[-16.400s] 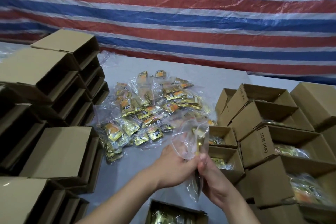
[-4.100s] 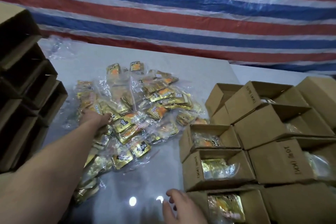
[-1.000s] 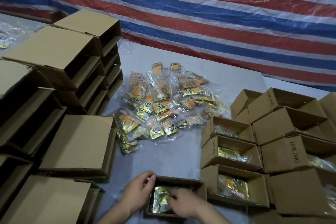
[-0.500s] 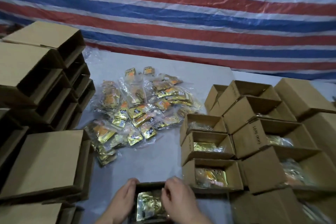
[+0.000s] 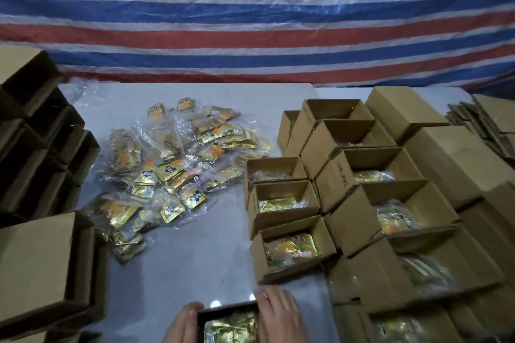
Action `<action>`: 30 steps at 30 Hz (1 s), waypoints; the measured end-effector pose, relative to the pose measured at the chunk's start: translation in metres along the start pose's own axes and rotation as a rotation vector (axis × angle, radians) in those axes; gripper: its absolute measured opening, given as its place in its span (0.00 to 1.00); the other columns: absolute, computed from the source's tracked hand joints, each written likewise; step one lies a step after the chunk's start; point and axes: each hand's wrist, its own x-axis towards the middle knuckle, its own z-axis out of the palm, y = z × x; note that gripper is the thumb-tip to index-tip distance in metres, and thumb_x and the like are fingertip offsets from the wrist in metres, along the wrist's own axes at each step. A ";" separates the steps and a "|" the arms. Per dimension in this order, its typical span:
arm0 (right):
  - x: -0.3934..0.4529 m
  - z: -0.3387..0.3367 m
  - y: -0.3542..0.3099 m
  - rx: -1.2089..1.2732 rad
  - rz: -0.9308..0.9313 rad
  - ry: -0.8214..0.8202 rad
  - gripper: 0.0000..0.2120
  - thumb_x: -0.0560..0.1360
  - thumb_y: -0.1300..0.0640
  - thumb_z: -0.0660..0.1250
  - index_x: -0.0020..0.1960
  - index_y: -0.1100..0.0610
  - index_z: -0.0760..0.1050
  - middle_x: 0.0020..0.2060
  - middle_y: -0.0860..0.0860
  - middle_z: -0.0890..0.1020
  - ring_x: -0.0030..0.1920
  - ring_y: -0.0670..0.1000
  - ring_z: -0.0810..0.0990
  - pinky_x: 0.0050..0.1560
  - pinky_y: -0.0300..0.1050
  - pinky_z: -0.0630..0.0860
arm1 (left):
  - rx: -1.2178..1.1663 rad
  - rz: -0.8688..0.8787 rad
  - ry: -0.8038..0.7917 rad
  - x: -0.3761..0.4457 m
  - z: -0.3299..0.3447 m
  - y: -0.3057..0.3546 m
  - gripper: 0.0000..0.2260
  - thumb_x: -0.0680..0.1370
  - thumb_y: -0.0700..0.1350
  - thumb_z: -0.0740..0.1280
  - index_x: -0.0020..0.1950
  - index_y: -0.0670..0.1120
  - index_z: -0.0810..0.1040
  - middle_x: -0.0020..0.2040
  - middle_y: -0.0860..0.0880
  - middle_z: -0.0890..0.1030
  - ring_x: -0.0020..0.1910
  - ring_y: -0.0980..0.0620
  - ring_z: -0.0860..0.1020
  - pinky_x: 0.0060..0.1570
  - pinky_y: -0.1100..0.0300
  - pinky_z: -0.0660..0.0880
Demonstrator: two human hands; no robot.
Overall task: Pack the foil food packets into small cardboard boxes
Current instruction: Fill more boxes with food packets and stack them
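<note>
A small open cardboard box [image 5: 227, 309] sits at the bottom edge of the head view with gold foil packets [image 5: 230, 328] inside it. My left hand [image 5: 184, 324] grips the box's left wall. My right hand [image 5: 280, 316] grips its right wall, fingers curled over the top corner. A loose pile of foil packets in clear bags [image 5: 172, 172] lies on the grey table [image 5: 195, 264] beyond the box.
Several open boxes with packets inside [image 5: 289, 248] stand in rows on the right, with closed cartons [image 5: 446, 159] behind them. Stacked empty boxes [image 5: 41, 147] fill the left side, and one box [image 5: 41, 262] lies near left. A striped tarp [image 5: 250, 22] hangs behind.
My right hand has left the packets inside the box and now holds its right wall. The box sits lower in view, and the camera has tilted up and to the right.
</note>
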 end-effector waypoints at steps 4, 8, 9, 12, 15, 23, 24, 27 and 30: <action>-0.013 -0.018 0.025 0.126 0.277 -0.121 0.30 0.50 0.52 0.84 0.52 0.51 0.84 0.50 0.46 0.84 0.48 0.47 0.84 0.45 0.37 0.79 | -0.139 -0.084 0.023 -0.006 0.034 0.019 0.07 0.81 0.39 0.63 0.49 0.49 0.79 0.48 0.47 0.82 0.48 0.52 0.80 0.49 0.77 0.68; -0.019 -0.037 0.058 0.157 0.492 -0.102 0.21 0.81 0.53 0.59 0.74 0.46 0.64 0.71 0.42 0.69 0.67 0.42 0.71 0.61 0.33 0.67 | -0.264 -0.198 0.009 -0.001 0.068 0.049 0.08 0.80 0.35 0.63 0.46 0.44 0.80 0.51 0.43 0.81 0.52 0.50 0.78 0.48 0.76 0.67; -0.020 -0.039 0.066 0.151 0.560 -0.101 0.21 0.82 0.54 0.58 0.75 0.47 0.63 0.71 0.42 0.69 0.65 0.42 0.73 0.59 0.33 0.68 | -0.292 -0.227 -0.030 0.004 0.075 0.056 0.07 0.80 0.36 0.62 0.48 0.43 0.79 0.53 0.42 0.80 0.54 0.47 0.77 0.48 0.70 0.68; -0.014 -0.046 0.084 0.200 0.760 -0.135 0.20 0.82 0.57 0.57 0.74 0.50 0.64 0.56 0.44 0.79 0.50 0.45 0.80 0.49 0.37 0.73 | -0.342 -0.344 -0.103 0.015 0.093 0.076 0.13 0.82 0.42 0.61 0.66 0.45 0.73 0.59 0.43 0.79 0.53 0.49 0.74 0.50 0.63 0.64; 0.005 -0.049 0.096 0.265 0.856 -0.179 0.17 0.82 0.57 0.58 0.71 0.53 0.65 0.44 0.45 0.77 0.41 0.47 0.78 0.40 0.40 0.74 | -0.391 -0.402 -0.137 0.022 0.102 0.092 0.26 0.82 0.47 0.59 0.79 0.46 0.54 0.71 0.46 0.70 0.63 0.47 0.74 0.61 0.60 0.64; 0.049 -0.059 0.091 0.307 0.858 -0.172 0.32 0.81 0.50 0.61 0.79 0.60 0.52 0.72 0.54 0.68 0.66 0.53 0.74 0.56 0.41 0.75 | -0.379 -0.440 -0.095 0.043 0.116 0.095 0.22 0.84 0.51 0.54 0.78 0.48 0.61 0.76 0.47 0.65 0.75 0.47 0.64 0.71 0.57 0.59; 0.050 -0.060 0.091 0.288 0.846 -0.165 0.34 0.81 0.50 0.61 0.79 0.61 0.51 0.73 0.54 0.67 0.67 0.52 0.73 0.58 0.41 0.75 | -0.375 -0.440 -0.091 0.044 0.117 0.095 0.22 0.84 0.51 0.53 0.77 0.48 0.63 0.76 0.47 0.66 0.74 0.47 0.64 0.71 0.57 0.59; 0.049 -0.062 0.087 0.253 0.814 -0.158 0.38 0.81 0.48 0.62 0.80 0.62 0.45 0.78 0.55 0.59 0.75 0.53 0.65 0.69 0.42 0.68 | -0.364 -0.429 -0.095 0.046 0.120 0.099 0.21 0.84 0.52 0.54 0.77 0.48 0.64 0.74 0.47 0.69 0.73 0.47 0.66 0.70 0.57 0.61; 0.042 -0.058 0.080 0.235 0.754 -0.158 0.38 0.81 0.47 0.60 0.81 0.59 0.43 0.81 0.54 0.50 0.80 0.53 0.52 0.78 0.46 0.55 | -0.333 -0.404 -0.085 0.048 0.124 0.108 0.20 0.84 0.50 0.54 0.76 0.47 0.65 0.71 0.46 0.72 0.70 0.46 0.70 0.65 0.60 0.64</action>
